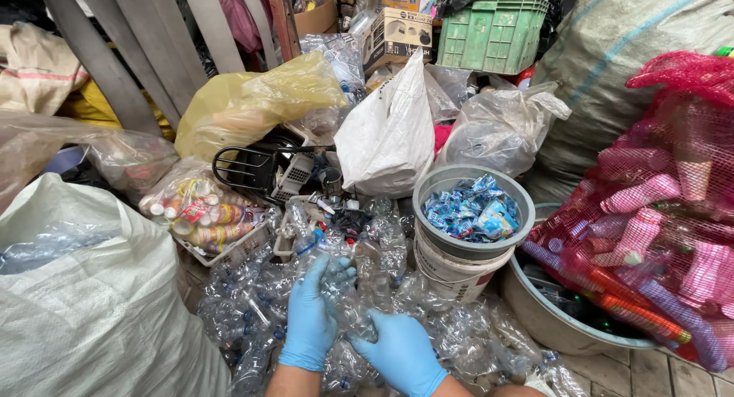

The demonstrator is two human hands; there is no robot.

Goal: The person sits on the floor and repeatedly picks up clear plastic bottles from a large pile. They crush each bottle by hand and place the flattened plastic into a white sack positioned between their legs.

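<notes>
Left hand (310, 317), right hand (401, 351) both grip 1 clear bottle (345, 301). Bottle heap (382, 248) all around. Gray bucket (428, 184) of blue wrappers (474, 208) right, white sack (92, 305) left.

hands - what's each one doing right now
left hand: closed around a clear plastic bottle.
right hand: gripping the same bottle's lower end.

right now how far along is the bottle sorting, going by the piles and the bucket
Looks early to midway. Done: the grey bucket holds a layer of blue label scraps, and the big white sack shows clear bottles inside. In hand: the left hand and right hand, both in blue gloves, grip one clear plastic bottle. Left: a wide heap of crushed clear bottles on the floor around them.
</notes>
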